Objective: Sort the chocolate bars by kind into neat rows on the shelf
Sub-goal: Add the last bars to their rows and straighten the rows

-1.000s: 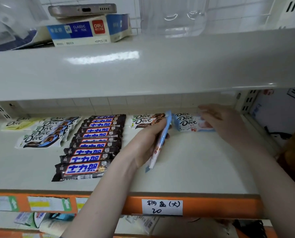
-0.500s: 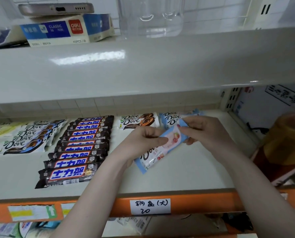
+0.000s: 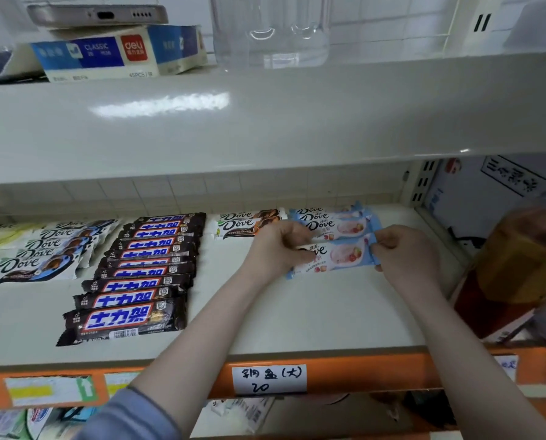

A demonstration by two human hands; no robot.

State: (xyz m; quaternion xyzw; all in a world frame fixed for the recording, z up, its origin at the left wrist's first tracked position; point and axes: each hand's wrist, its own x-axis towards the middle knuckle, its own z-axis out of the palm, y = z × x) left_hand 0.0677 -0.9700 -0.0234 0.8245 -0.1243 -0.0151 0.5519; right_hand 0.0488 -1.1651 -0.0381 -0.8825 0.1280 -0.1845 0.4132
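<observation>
At the front, the orange shelf edge (image 3: 344,373) carries a handwritten white label (image 3: 269,379). Above it, on the white shelf (image 3: 313,306), both hands hold one light blue Dove bar (image 3: 335,257) by its two ends. The left hand (image 3: 278,249) has curled fingers around the left end, and the right hand (image 3: 405,252) pinches the right end with thumb and fingers. The wrapper is pale blue and white, with a pink picture of fruit, and it lies flat, almost level, just in front of the row of the same light blue Dove bars (image 3: 332,219). To the left lie two brown Dove bars (image 3: 249,222), then a long row of dark Snickers bars (image 3: 144,265), and further left a row of dark blue Dove bars (image 3: 43,252).
</observation>
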